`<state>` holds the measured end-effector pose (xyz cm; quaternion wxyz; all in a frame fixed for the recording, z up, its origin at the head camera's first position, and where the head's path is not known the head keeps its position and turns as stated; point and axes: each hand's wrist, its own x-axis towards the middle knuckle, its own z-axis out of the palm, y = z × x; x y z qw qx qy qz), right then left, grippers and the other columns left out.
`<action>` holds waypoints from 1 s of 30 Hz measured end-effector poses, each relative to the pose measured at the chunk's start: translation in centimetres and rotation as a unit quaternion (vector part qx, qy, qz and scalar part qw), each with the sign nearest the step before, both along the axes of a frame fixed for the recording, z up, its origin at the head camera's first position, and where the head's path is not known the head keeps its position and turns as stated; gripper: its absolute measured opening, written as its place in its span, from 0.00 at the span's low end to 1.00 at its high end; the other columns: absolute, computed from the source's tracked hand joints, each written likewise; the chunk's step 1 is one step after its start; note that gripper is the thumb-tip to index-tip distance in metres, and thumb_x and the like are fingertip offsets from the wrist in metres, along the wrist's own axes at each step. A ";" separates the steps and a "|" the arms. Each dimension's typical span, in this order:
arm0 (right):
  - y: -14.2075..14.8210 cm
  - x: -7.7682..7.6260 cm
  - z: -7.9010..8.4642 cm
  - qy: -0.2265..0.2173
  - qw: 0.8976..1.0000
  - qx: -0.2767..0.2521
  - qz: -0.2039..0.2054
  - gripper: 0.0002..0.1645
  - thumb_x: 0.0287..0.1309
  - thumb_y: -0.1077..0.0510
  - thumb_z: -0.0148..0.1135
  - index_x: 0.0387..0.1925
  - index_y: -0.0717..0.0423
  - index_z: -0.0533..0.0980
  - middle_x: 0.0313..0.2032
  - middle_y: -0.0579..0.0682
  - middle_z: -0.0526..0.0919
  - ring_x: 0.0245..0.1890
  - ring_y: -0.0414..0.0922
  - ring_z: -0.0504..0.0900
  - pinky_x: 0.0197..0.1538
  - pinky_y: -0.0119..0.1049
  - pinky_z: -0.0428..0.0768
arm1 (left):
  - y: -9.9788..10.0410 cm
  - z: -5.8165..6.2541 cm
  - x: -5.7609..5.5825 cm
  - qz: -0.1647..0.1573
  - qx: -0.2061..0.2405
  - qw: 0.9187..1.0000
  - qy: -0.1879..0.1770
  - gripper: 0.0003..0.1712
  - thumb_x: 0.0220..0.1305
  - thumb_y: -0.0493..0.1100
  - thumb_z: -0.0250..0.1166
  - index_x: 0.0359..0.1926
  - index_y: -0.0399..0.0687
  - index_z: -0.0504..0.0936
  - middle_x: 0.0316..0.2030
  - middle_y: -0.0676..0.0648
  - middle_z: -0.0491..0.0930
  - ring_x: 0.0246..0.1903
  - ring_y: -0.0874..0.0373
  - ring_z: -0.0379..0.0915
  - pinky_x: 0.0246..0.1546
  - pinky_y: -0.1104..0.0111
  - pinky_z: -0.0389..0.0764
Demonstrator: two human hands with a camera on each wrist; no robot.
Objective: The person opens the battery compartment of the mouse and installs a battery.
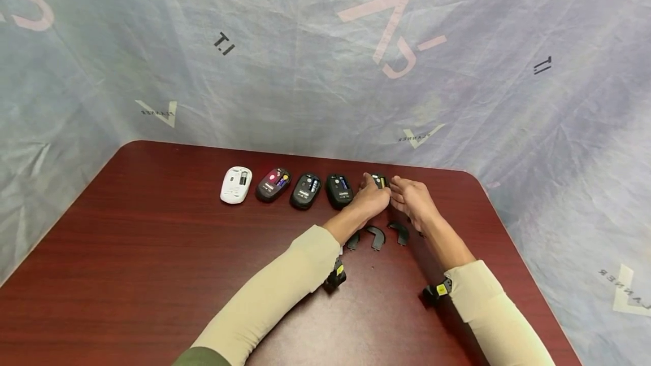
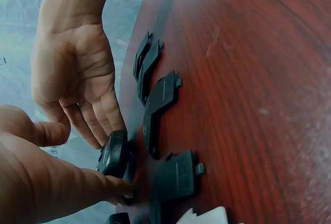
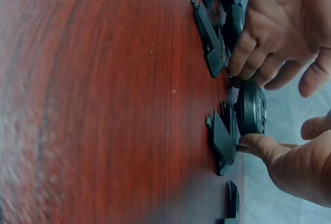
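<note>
A black computer mouse point(image 1: 379, 181) lies upside down at the right end of a row, its open battery bay showing something yellow. My left hand point(image 1: 370, 199) is at its left side, fingers fairly straight against its edge; in the left wrist view the thumb stands off the mouse point(image 2: 115, 154). On the opposite side my right hand point(image 1: 413, 199) touches the edge with extended fingers, its thumb raised in the right wrist view. Neither hand wraps round the mouse. Black curved battery covers point(image 1: 377, 238) lie just in front, partly hidden by my forearms.
Leftward along the row lie more upturned mice with open battery bays: a white one point(image 1: 229, 192), a red-and-black one point(image 1: 265, 190) and two black ones point(image 1: 302, 199). A white piece point(image 2: 209, 217) lies beside the covers. Behind the dark red table point(image 1: 152, 253) hangs a printed cloth point(image 1: 285, 72).
</note>
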<state>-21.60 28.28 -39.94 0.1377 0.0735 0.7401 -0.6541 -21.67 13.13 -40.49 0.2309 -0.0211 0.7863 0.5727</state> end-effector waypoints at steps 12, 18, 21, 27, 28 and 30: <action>0.1 -0.3 -0.1 -0.009 1.000 -0.004 -0.022 0.43 0.94 0.48 0.41 0.92 0.61 0.39 0.89 0.68 0.53 0.90 0.61 0.57 0.90 0.55 0.64 | -0.4 1.2 0.1 -0.014 -0.039 0.999 -0.028 0.47 0.88 0.49 0.46 0.94 0.52 0.31 0.92 0.41 0.49 0.76 0.37 0.75 0.81 0.47 0.75; 0.4 0.1 0.2 0.002 1.000 0.018 -0.024 0.43 0.93 0.48 0.43 0.92 0.61 0.41 0.89 0.68 0.53 0.90 0.60 0.57 0.90 0.53 0.65 | -0.4 2.2 1.3 -0.017 -0.044 0.999 0.019 0.46 0.89 0.51 0.47 0.94 0.49 0.34 0.93 0.42 0.42 0.90 0.43 0.53 0.91 0.49 0.61; 0.5 0.8 0.7 0.025 0.996 0.079 -0.015 0.43 0.93 0.46 0.44 0.92 0.59 0.44 0.90 0.65 0.53 0.90 0.60 0.58 0.90 0.54 0.66 | -0.6 2.9 2.1 -0.043 -0.061 0.994 0.074 0.46 0.90 0.53 0.49 0.94 0.48 0.36 0.93 0.42 0.45 0.91 0.46 0.50 0.91 0.50 0.61; 0.5 2.1 1.5 0.103 0.953 0.283 0.028 0.49 0.88 0.29 0.47 0.91 0.54 0.56 0.87 0.63 0.63 0.87 0.64 0.64 0.86 0.67 0.69 | -4.6 4.8 3.5 -0.065 -0.097 0.978 0.173 0.52 0.85 0.65 0.59 0.94 0.54 0.45 0.91 0.42 0.55 0.90 0.46 0.53 0.90 0.44 0.62; 0.5 2.3 1.6 0.114 0.944 0.307 0.034 0.50 0.86 0.27 0.47 0.91 0.53 0.57 0.87 0.63 0.64 0.86 0.65 0.65 0.85 0.69 0.69 | -5.7 5.0 3.6 -0.063 -0.099 0.976 0.182 0.54 0.83 0.67 0.61 0.94 0.56 0.45 0.91 0.43 0.54 0.90 0.46 0.52 0.90 0.42 0.61; 0.7 2.8 1.8 0.131 0.927 0.350 0.046 0.53 0.83 0.22 0.48 0.91 0.50 0.58 0.88 0.62 0.63 0.87 0.66 0.63 0.84 0.72 0.67 | -8.3 5.0 3.6 -0.066 -0.105 0.972 0.198 0.59 0.79 0.74 0.63 0.94 0.58 0.45 0.92 0.44 0.51 0.91 0.44 0.49 0.89 0.37 0.59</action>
